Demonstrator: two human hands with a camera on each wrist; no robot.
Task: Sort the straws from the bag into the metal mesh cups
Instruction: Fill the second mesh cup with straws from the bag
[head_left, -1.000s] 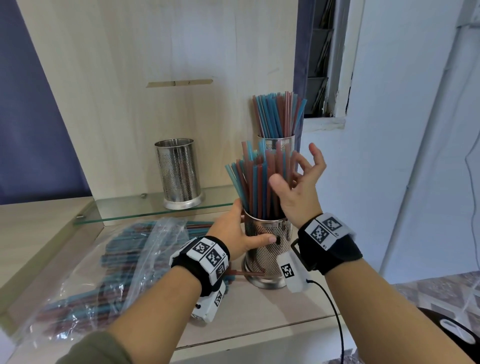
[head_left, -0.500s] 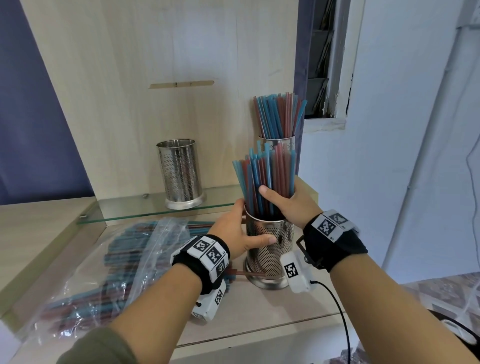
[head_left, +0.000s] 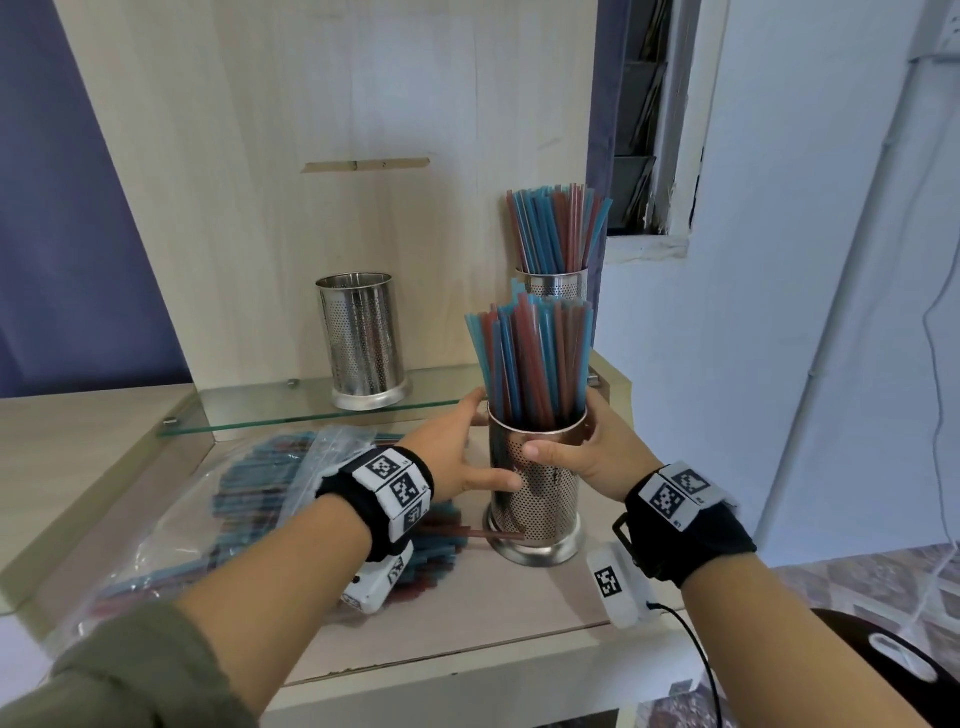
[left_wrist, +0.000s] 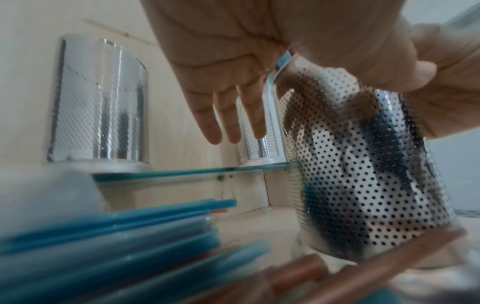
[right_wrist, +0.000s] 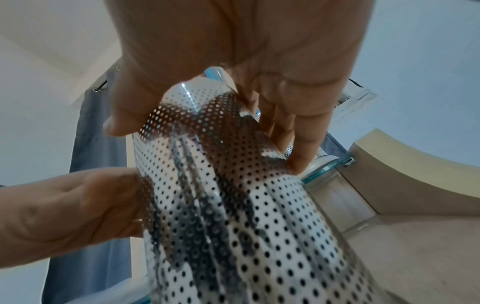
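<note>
On the wooden counter stands a perforated metal cup (head_left: 540, 493) packed with upright blue and red straws (head_left: 530, 358). My left hand (head_left: 457, 452) holds its left side, thumb across the front and fingers reaching behind. My right hand (head_left: 592, 452) grips the right side just under the rim, thumb on the front. In the right wrist view the right hand (right_wrist: 233, 61) wraps the cup (right_wrist: 233, 205). The left wrist view shows the left hand (left_wrist: 233, 82) against the cup (left_wrist: 363, 174), its fingers fairly straight. The clear bag of straws (head_left: 249, 499) lies to the left.
A glass shelf (head_left: 270, 410) at the back carries an empty mesh cup (head_left: 361, 340) and a straw-filled one (head_left: 558, 283) at the right. One reddish straw (head_left: 467, 532) lies loose at the near cup's base. The counter's front edge (head_left: 467, 660) is close.
My right hand came down from the straw tops, first gathering the bundle, and now grips the cup below its rim. The straws stand closer together. My left hand stayed on the cup.
</note>
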